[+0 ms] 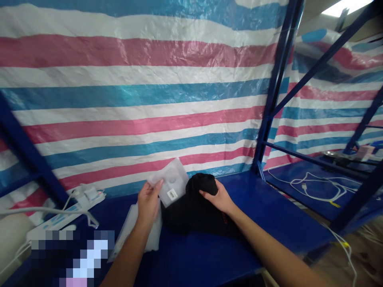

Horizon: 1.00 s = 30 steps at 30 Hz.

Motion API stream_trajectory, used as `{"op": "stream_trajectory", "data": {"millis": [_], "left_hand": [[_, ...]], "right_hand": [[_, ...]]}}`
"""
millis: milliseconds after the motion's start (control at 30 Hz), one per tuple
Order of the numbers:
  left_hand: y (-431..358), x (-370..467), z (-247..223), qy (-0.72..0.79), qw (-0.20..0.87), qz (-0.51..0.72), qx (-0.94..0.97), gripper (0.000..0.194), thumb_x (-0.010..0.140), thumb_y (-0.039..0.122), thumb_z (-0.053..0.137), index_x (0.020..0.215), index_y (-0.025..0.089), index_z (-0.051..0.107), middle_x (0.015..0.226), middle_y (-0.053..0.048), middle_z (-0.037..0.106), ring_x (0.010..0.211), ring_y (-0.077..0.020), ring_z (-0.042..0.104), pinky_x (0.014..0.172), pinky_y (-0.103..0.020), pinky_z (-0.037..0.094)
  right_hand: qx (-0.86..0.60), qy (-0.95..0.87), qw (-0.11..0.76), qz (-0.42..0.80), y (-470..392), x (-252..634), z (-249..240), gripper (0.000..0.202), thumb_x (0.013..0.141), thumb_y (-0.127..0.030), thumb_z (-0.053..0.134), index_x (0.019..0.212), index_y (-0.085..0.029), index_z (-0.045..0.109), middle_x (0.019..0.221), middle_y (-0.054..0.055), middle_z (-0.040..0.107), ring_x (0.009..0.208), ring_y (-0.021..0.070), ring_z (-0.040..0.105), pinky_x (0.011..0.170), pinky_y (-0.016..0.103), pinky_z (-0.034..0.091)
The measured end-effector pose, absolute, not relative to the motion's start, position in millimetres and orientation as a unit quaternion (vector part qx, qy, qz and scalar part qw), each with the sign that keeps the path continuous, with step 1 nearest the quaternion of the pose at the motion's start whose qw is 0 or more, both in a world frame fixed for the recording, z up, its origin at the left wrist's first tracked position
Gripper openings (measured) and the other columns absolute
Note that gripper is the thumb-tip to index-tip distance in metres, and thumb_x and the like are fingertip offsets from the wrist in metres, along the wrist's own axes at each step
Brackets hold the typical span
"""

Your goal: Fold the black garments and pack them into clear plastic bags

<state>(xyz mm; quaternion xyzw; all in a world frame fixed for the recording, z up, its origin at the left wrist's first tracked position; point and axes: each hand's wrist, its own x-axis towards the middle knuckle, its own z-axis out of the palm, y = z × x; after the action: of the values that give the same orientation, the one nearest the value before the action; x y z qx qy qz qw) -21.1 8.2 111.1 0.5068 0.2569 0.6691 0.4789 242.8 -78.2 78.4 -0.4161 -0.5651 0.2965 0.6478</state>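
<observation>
Between thumb and fingers, my left hand (150,203) pinches a translucent plastic pouch (175,179) with a small white barcode label on it. My right hand (220,196) grips the upper part of a black cloth item (194,217), which looks like a bag or a folded garment. Small red lettering shows on the cloth near my right wrist. The pouch stands tilted just left of the raised cloth, its lower edge close to the fabric. Under my left forearm, more clear plastic packaging (154,235) lies on the blue surface, partly hidden by the arm.
A blue metal shelf (239,211) carries these things. At left lies a white power strip (60,219) with plugs and cables. A blue frame post (271,99) rises at right, with a coiled white cable (320,187) beyond it. Striped plastic sheeting (134,99) hangs behind.
</observation>
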Motion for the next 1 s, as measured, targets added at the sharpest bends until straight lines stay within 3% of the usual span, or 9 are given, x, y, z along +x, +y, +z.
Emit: {"op": "stream_trajectory", "data": {"millis": [133,233,300,367,467,533,700,1000], "left_hand": [[14.7,-30.0,105.9,0.281,0.424,0.683,0.524,0.040,0.077,0.027,0.084,0.116,0.021,0.078,0.115,-0.004,0.080,0.110,-0.0263,0.074,0.105,-0.037,0.055],[12.0,-30.7,104.9,0.251,0.398,0.642,0.605,0.025,0.082,0.024,0.077,0.106,0.022,0.081,0.120,-0.006,0.079,0.121,-0.0294,0.070,0.113,-0.043,0.050],[7.1,-28.0,107.7,0.217,0.375,0.612,0.661,0.010,0.087,0.027,0.075,0.094,0.022,0.081,0.117,-0.008,0.079,0.124,-0.0307,0.069,0.116,-0.048,0.047],[1.4,-24.5,112.3,0.189,0.362,0.578,0.707,0.010,0.092,0.031,0.074,0.090,0.024,0.080,0.115,-0.009,0.080,0.125,-0.0319,0.069,0.116,-0.052,0.047],[-7.0,-21.0,119.7,0.162,0.327,0.554,0.748,0.011,0.095,0.032,0.072,0.094,0.026,0.081,0.118,-0.010,0.079,0.127,-0.0328,0.068,0.114,-0.054,0.049],[-12.7,-20.1,123.5,0.169,0.263,0.559,0.768,0.014,0.095,0.031,0.071,0.104,0.027,0.081,0.124,-0.010,0.078,0.129,-0.0323,0.066,0.116,-0.054,0.048],[-27.6,-16.9,126.5,0.230,0.125,0.538,0.801,0.044,0.090,0.029,0.078,0.133,0.032,0.074,0.136,-0.007,0.073,0.132,-0.0327,0.063,0.123,-0.052,0.040],[-34.6,-16.5,129.3,0.171,0.066,0.529,0.829,0.040,0.093,0.027,0.078,0.132,0.031,0.072,0.125,-0.009,0.077,0.119,-0.0301,0.070,0.105,-0.048,0.056]], "right_hand": [[-0.374,-0.706,0.575,0.177,-81.9,244.0,82.4,0.055,0.083,-0.026,0.083,0.136,-0.028,0.069,0.142,0.011,0.065,0.132,0.0354,0.060,0.120,0.055,0.043],[-0.349,-0.761,0.529,0.136,-83.2,241.4,83.6,0.058,0.083,-0.025,0.083,0.139,-0.031,0.069,0.172,0.010,0.033,0.154,0.0389,0.040,0.123,0.058,0.039],[-0.346,-0.772,0.520,0.121,-83.2,239.4,84.2,0.058,0.085,-0.027,0.083,0.140,-0.032,0.069,0.179,0.006,0.015,0.160,0.0397,0.027,0.123,0.058,0.039],[-0.339,-0.777,0.519,0.111,-83.4,238.7,85.4,0.056,0.087,-0.027,0.082,0.141,-0.032,0.069,0.178,0.007,0.020,0.161,0.0386,0.026,0.126,0.059,0.035],[-0.324,-0.776,0.532,0.092,-84.7,240.0,86.9,0.056,0.090,-0.022,0.077,0.144,-0.034,0.066,0.165,0.010,0.048,0.153,0.0354,0.043,0.126,0.059,0.034],[-0.331,-0.768,0.544,0.071,-85.5,241.9,86.2,0.062,0.090,-0.017,0.072,0.149,-0.034,0.061,0.157,0.010,0.057,0.146,0.0337,0.052,0.123,0.057,0.039],[-0.356,-0.766,0.535,0.003,-80.7,248.4,78.6,0.079,0.082,-0.005,0.061,0.155,-0.036,0.055,0.157,0.006,0.058,0.143,0.0326,0.056,0.119,0.057,0.044],[-0.355,-0.778,0.511,-0.087,-79.9,253.9,79.7,0.082,0.079,-0.002,0.058,0.154,-0.036,0.054,0.158,0.007,0.058,0.141,0.0324,0.059,0.114,0.058,0.049]]}}
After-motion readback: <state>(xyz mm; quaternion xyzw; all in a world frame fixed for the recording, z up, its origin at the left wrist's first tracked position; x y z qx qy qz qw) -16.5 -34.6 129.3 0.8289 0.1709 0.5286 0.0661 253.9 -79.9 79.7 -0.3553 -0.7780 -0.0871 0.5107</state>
